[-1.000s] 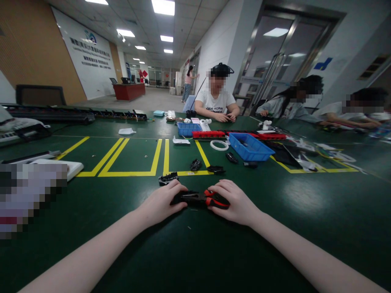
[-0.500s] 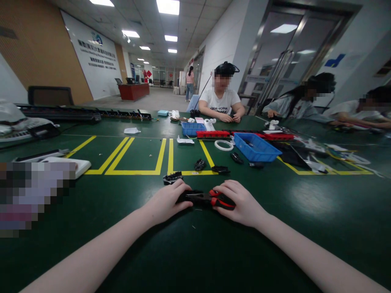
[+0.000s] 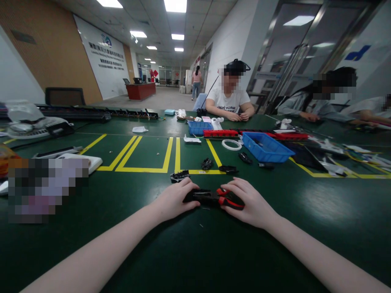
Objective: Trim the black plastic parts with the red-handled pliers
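My right hand is wrapped round the red-and-black handles of a pair of pliers, low over the green table. The jaws point left, toward my left hand. Between the thumb and fingers of that hand is a small black part, mostly covered, which the jaws meet. Just beyond my left hand lies a black piece with metal bits. Farther off are another black piece and a flat black piece. A thin sliver lies on the table nearer to me.
A blue bin with dark items stands right of centre, behind a black part and beside a white ring. Red strips lie behind. A white device is at left. A co-worker sits opposite.
The view has swung slightly left, so everything sits farther right in the picture. Both hands keep their hold on the pliers and the black part, with little other visible change.
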`<state>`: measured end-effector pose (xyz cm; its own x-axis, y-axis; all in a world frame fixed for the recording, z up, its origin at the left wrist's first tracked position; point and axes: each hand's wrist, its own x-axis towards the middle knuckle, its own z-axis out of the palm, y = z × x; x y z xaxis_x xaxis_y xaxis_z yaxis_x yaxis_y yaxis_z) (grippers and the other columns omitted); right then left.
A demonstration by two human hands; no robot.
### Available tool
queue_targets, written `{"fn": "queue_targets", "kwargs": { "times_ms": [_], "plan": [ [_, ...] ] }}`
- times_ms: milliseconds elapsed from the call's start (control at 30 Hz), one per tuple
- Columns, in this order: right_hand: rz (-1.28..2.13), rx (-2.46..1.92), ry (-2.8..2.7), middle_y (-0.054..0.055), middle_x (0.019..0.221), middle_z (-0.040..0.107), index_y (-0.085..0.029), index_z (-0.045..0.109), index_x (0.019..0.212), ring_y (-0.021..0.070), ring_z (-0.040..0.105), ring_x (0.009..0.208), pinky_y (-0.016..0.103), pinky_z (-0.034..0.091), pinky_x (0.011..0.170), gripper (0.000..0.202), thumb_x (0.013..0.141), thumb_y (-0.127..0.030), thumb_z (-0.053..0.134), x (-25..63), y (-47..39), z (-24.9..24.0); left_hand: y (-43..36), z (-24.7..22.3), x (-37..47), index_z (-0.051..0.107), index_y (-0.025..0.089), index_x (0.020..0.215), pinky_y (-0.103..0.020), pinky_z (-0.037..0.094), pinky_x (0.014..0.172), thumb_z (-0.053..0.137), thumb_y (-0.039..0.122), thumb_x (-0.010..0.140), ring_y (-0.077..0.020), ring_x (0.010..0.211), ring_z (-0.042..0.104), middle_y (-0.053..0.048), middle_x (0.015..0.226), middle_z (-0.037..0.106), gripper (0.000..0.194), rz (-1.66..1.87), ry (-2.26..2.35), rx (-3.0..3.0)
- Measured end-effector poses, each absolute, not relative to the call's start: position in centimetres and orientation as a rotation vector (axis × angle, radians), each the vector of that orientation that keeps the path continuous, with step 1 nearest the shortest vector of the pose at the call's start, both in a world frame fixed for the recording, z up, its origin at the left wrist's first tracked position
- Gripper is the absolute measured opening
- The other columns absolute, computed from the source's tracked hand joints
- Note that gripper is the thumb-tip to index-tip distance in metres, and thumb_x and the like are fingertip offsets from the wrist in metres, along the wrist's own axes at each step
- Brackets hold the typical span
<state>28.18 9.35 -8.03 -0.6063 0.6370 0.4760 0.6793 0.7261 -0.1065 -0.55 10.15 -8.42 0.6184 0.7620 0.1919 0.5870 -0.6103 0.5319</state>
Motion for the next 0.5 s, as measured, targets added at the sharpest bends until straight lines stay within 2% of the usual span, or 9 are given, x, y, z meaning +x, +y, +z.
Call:
{"fn": "queue_targets", "kwargs": {
  "times_ms": [500],
  "plan": [
    [-0.158, -0.962, -2.463, 0.012, 0.111, 0.069, -0.023, 0.06, 0.121, 0.0319, 0.063, 0.109, 0.053, 0.053, 0.094, 0.043, 0.083, -0.04, 0.066, 28.69, 10.03, -8.77, 10.24, -8.29, -0.66, 0.059, 0.017, 0.116, -0.033, 0.052, 0.08, 0.061, 0.036, 0.095, -0.0202, 0.092, 0.063, -0.005, 0.111, 0.058, 0.028, 0.575, 1.064, 2.46]
  ]
}}
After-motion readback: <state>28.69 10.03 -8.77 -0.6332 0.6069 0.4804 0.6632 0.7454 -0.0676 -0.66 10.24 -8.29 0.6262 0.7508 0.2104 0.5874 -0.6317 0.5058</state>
